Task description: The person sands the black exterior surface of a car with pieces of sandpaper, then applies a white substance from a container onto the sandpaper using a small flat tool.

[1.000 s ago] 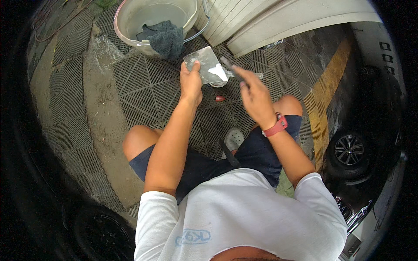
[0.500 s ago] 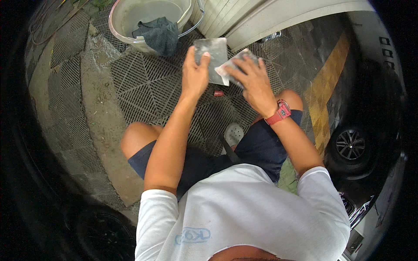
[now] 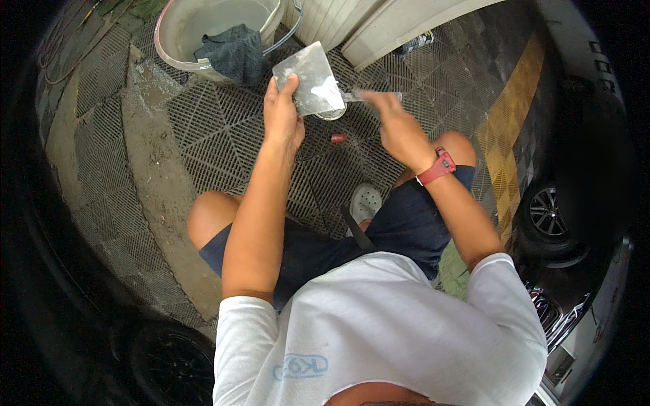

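Observation:
My left hand (image 3: pixel 280 116) grips a thin grey rectangular plate (image 3: pixel 308 80), thumb on top and fingers beneath. A whitish paste-like smear shows along the plate's right side. In my right hand (image 3: pixel 401 134), whose fingers are blurred, is a second flat thin sheet like a putty spreader (image 3: pixel 391 97), seen nearly edge-on. Its left end is close to the plate's right edge; I cannot tell if they touch. Partly hidden under the plate stands a round open can (image 3: pixel 331 114). A small red cap (image 3: pixel 338 137) lies on the floor in front of it.
A pale bucket (image 3: pixel 164 51) with a dark cloth (image 3: pixel 233 54) over its rim stands at the far left. Beside it is a white panel (image 3: pixel 406 27), with a dark can (image 3: pixel 416 42) at its foot. Grid tiles cover the floor. A car wheel (image 3: pixel 546 211) is at right.
My left hand has moved slightly left and turned the plate, uncovering part of the can. My right hand has moved the spreader away rightward and tilted it from face-on to nearly edge-on.

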`<action>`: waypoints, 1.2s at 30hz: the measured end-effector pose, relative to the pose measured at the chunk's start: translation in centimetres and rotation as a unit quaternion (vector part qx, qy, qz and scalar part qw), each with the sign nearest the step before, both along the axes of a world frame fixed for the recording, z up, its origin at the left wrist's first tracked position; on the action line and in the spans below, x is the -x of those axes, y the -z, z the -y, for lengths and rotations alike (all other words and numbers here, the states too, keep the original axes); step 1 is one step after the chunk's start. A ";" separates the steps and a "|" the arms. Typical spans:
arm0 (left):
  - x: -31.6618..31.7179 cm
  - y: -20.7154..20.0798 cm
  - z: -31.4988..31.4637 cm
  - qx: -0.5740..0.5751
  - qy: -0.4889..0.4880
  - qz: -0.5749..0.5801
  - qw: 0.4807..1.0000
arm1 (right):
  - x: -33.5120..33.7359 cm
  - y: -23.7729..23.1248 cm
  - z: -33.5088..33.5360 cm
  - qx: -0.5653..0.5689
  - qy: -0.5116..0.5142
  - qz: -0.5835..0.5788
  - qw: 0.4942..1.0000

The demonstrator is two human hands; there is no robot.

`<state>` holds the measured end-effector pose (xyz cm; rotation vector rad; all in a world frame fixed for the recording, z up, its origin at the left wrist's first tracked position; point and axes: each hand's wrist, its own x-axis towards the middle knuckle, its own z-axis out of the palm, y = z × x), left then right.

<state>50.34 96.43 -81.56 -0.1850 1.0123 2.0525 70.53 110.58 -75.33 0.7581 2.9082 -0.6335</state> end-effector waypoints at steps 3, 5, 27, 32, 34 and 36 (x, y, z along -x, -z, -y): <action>0.2 0.3 0.2 0.050 -0.007 -0.002 0.999 | -1.7 1.8 -1.5 0.221 0.275 -0.215 0.911; 0.4 2.9 0.3 0.097 -0.001 -0.021 0.995 | -2.3 1.1 -1.7 0.393 0.428 -0.298 0.758; -4.9 16.0 -4.6 0.288 0.013 0.012 0.958 | -2.2 1.5 -9.7 0.474 0.408 -0.521 0.581; -4.4 17.9 -2.9 0.237 0.064 0.042 0.968 | -2.3 2.4 -10.0 0.505 0.393 -0.541 0.545; -5.1 16.0 -3.4 0.347 0.028 0.041 0.936 | -2.3 2.4 -10.2 0.513 0.399 -0.538 0.537; -5.9 17.9 -1.7 0.355 -0.060 0.086 0.929 | -2.2 2.1 -10.1 0.519 0.402 -0.537 0.530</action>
